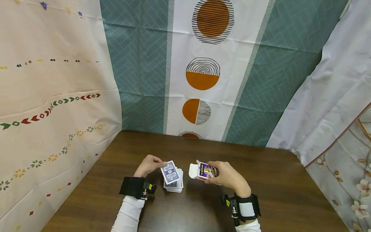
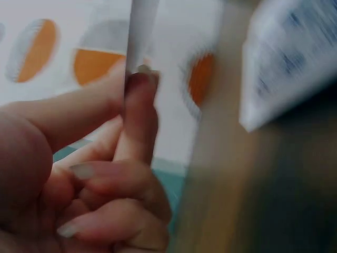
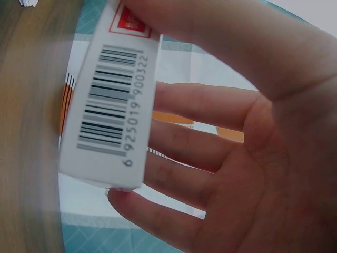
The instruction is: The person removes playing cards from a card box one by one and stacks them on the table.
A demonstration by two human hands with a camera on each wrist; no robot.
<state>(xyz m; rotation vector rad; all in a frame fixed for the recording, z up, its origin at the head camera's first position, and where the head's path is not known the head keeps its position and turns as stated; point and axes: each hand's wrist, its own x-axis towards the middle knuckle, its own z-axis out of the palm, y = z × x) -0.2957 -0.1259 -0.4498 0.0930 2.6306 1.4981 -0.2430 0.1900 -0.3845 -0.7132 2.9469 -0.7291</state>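
Observation:
My left hand (image 1: 148,166) pinches a blue-backed playing card (image 1: 170,172) between thumb and index finger at its upper left corner. The card is tilted over a loosely squared stack of playing cards (image 1: 179,184), partly covering it. In the left wrist view the pinched card (image 2: 139,31) appears nearly edge-on, and the blurred stack (image 2: 295,63) is at upper right. To the right, my right hand (image 1: 229,175) grips a purple and white card box (image 1: 209,170), its flap raised on the left end. A barcode marks the box's side (image 3: 108,100) in the right wrist view.
Both hands work over a dark brown wooden table (image 1: 246,161). Behind it hangs a teal and white cloth (image 1: 145,80) with orange circles. Patterned cloths flank the left and right sides. Each wrist carries a strapped black camera mount.

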